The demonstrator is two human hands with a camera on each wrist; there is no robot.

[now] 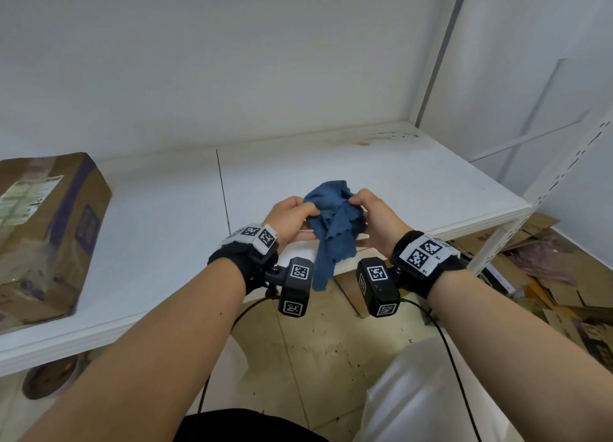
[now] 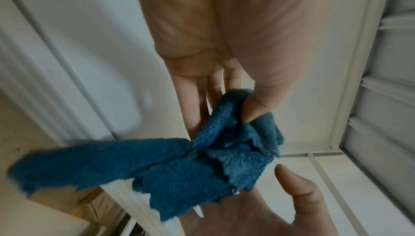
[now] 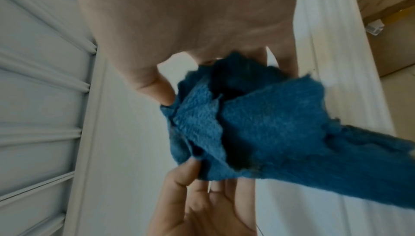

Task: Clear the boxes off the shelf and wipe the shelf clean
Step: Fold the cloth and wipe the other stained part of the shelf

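Observation:
A crumpled blue cloth point(image 1: 335, 229) hangs between my two hands just above the front edge of the white shelf point(image 1: 414, 182). My left hand point(image 1: 310, 209) pinches its left side, thumb on top. My right hand point(image 1: 356, 202) grips its right side, and a loose tail droops below the shelf edge. The left wrist view shows my left hand point(image 2: 247, 108) pinching the cloth point(image 2: 191, 165), with the right hand beneath. In the right wrist view my right hand point(image 3: 166, 96) holds the cloth point(image 3: 269, 133). A taped cardboard box point(image 1: 43, 229) lies on the shelf's far left.
A yellowish stain point(image 1: 361, 142) marks the shelf's back right corner. A white shelf post point(image 1: 438, 50) rises at the back right. Flattened cardboard point(image 1: 530, 275) litters the floor on the right. A tape roll point(image 1: 46, 378) lies under the shelf at the left.

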